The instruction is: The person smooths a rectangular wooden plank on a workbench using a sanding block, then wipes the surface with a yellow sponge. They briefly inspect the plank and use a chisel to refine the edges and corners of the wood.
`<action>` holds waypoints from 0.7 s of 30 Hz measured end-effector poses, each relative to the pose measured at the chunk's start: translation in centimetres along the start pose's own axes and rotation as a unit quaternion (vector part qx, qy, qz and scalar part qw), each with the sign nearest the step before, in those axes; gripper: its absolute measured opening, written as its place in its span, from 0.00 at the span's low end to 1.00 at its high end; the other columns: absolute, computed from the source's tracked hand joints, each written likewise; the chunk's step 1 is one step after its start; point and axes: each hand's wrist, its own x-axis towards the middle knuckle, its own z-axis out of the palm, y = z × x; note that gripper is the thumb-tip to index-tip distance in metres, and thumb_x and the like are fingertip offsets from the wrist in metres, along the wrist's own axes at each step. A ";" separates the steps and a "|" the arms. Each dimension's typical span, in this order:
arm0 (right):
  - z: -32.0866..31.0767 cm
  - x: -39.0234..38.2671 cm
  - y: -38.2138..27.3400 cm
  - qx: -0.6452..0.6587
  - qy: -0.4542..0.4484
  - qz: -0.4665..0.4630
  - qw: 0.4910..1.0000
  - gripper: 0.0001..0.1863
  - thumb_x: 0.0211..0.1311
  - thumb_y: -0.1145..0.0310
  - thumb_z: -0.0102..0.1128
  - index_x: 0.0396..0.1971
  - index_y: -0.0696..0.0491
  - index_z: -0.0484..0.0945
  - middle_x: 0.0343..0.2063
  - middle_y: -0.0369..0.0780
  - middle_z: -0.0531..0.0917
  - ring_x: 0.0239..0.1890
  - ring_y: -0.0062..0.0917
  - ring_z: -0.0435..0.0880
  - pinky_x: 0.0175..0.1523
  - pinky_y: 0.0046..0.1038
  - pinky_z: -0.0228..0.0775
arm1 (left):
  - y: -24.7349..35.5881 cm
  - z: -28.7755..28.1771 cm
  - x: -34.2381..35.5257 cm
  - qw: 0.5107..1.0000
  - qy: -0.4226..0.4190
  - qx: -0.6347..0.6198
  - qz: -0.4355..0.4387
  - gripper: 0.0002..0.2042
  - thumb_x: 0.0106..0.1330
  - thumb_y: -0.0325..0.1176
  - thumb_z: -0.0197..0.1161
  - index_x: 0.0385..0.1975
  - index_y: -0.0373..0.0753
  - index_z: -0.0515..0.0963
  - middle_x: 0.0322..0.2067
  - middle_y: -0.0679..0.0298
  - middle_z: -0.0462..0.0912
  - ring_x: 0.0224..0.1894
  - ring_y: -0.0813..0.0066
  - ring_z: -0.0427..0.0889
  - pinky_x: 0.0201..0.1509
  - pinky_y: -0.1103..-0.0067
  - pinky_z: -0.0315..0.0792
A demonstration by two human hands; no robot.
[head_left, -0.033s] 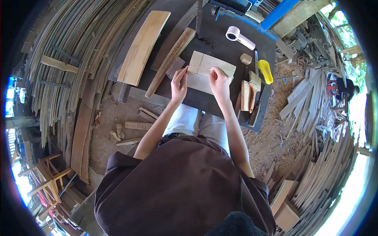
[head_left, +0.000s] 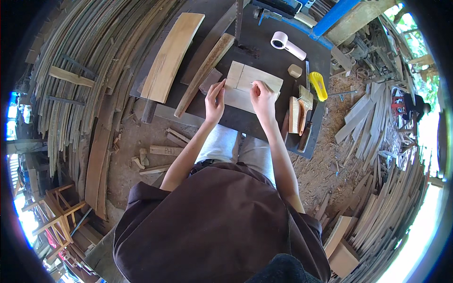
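Observation:
A pale wooden board (head_left: 251, 72) marked with lines lies on the dark worktable (head_left: 245, 123) in front of me. My left hand (head_left: 215, 101) has its fingers bent and drawn together at the board's left edge, gripping it there. Over the board's right part, my right hand (head_left: 262, 98) pinches a small thin light thing that I cannot make out. Right of the board are a wooden block with a tan strip (head_left: 293, 115), a brush (head_left: 305, 98), a dark-handled tool (head_left: 305, 137) and a small tan block (head_left: 295, 70). A dark block (head_left: 211, 81) sits beside my left fingers.
Planks (head_left: 172, 56), a long bar (head_left: 203, 75), an upright saw blade (head_left: 238, 26), a white roll-like tool (head_left: 288, 45), a yellow item (head_left: 317, 87) and a blue clamp frame (head_left: 325, 23) are on or around the table. Lumber stacks flank it; a person (head_left: 414, 106) is far right.

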 end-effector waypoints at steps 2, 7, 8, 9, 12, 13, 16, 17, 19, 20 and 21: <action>0.4 -0.1 0.1 -0.011 0.010 -0.001 1.000 0.07 0.54 0.85 0.57 0.33 0.61 0.74 0.25 0.45 0.79 0.23 0.34 0.80 0.29 0.33 0.71 | 0.1 0.1 0.0 1.000 -0.001 0.000 0.002 0.13 0.70 0.22 0.55 0.53 0.32 0.77 0.42 0.55 0.80 0.44 0.64 0.80 0.49 0.78 0.71; 0.1 -0.1 0.5 0.013 -0.009 0.002 1.000 0.07 0.53 0.85 0.57 0.32 0.60 0.75 0.23 0.43 0.78 0.21 0.30 0.79 0.28 0.30 0.70 | -0.1 -0.1 0.0 1.000 -0.002 0.002 -0.001 0.13 0.70 0.22 0.55 0.53 0.32 0.77 0.42 0.55 0.80 0.44 0.65 0.80 0.49 0.78 0.71; -0.3 0.0 0.5 0.031 -0.019 0.013 0.999 0.07 0.53 0.85 0.57 0.31 0.60 0.75 0.22 0.43 0.78 0.21 0.29 0.79 0.28 0.30 0.69 | -0.2 -0.1 0.0 1.000 0.001 0.002 0.000 0.13 0.70 0.22 0.55 0.53 0.32 0.77 0.42 0.55 0.80 0.44 0.65 0.80 0.49 0.78 0.71; -0.7 0.2 0.2 0.035 -0.007 0.014 0.999 0.06 0.53 0.84 0.57 0.30 0.59 0.76 0.21 0.42 0.78 0.20 0.28 0.78 0.27 0.29 0.69 | -0.1 0.0 0.0 1.000 0.003 0.000 0.002 0.13 0.70 0.22 0.55 0.53 0.32 0.77 0.42 0.55 0.80 0.44 0.65 0.80 0.49 0.79 0.71; -0.6 0.2 0.3 0.021 -0.006 0.024 0.999 0.06 0.54 0.84 0.58 0.31 0.59 0.76 0.21 0.43 0.78 0.21 0.28 0.78 0.27 0.29 0.68 | 0.0 -0.1 -0.1 1.000 -0.002 -0.001 -0.018 0.13 0.70 0.21 0.55 0.53 0.32 0.78 0.42 0.55 0.80 0.44 0.65 0.80 0.49 0.79 0.71; -0.6 0.2 0.3 0.021 -0.005 0.024 0.999 0.06 0.54 0.84 0.58 0.31 0.59 0.76 0.21 0.43 0.78 0.21 0.28 0.78 0.27 0.29 0.69 | 0.1 -0.1 -0.1 1.000 -0.001 -0.002 -0.012 0.13 0.70 0.21 0.55 0.53 0.32 0.78 0.42 0.55 0.80 0.44 0.65 0.80 0.49 0.79 0.71; -0.3 0.1 0.3 0.018 -0.003 0.022 1.000 0.07 0.54 0.84 0.58 0.33 0.59 0.76 0.22 0.43 0.78 0.21 0.28 0.79 0.27 0.29 0.69 | 0.0 0.0 0.0 1.000 0.002 -0.002 0.000 0.14 0.70 0.21 0.55 0.53 0.32 0.78 0.42 0.56 0.80 0.44 0.65 0.80 0.49 0.79 0.71; -0.2 0.1 0.3 0.015 -0.003 0.019 1.000 0.07 0.55 0.84 0.58 0.33 0.59 0.75 0.22 0.43 0.78 0.21 0.29 0.79 0.27 0.30 0.69 | 0.0 0.0 0.0 1.000 0.003 -0.001 0.001 0.14 0.70 0.21 0.55 0.53 0.33 0.78 0.42 0.56 0.80 0.44 0.65 0.80 0.49 0.79 0.71; -0.2 0.1 0.1 0.012 -0.002 0.016 1.000 0.07 0.55 0.84 0.58 0.34 0.59 0.75 0.22 0.44 0.79 0.21 0.29 0.79 0.28 0.30 0.70 | -0.1 0.0 0.0 1.000 0.003 0.001 -0.003 0.14 0.70 0.21 0.55 0.53 0.33 0.78 0.42 0.56 0.80 0.44 0.65 0.80 0.49 0.79 0.71; -0.2 0.1 0.1 0.012 -0.001 0.015 1.000 0.07 0.55 0.84 0.58 0.34 0.59 0.75 0.22 0.44 0.79 0.22 0.30 0.79 0.28 0.30 0.70 | -0.1 -0.1 -0.1 1.000 0.003 0.003 -0.007 0.14 0.70 0.21 0.55 0.53 0.33 0.78 0.42 0.56 0.80 0.44 0.65 0.80 0.48 0.79 0.71; -0.2 0.1 0.0 0.012 0.001 0.015 1.000 0.07 0.55 0.84 0.58 0.34 0.59 0.75 0.22 0.44 0.79 0.22 0.30 0.80 0.28 0.31 0.70 | -0.1 -0.1 -0.1 1.000 0.002 0.005 -0.011 0.14 0.70 0.21 0.55 0.53 0.33 0.78 0.42 0.56 0.80 0.43 0.65 0.80 0.48 0.79 0.71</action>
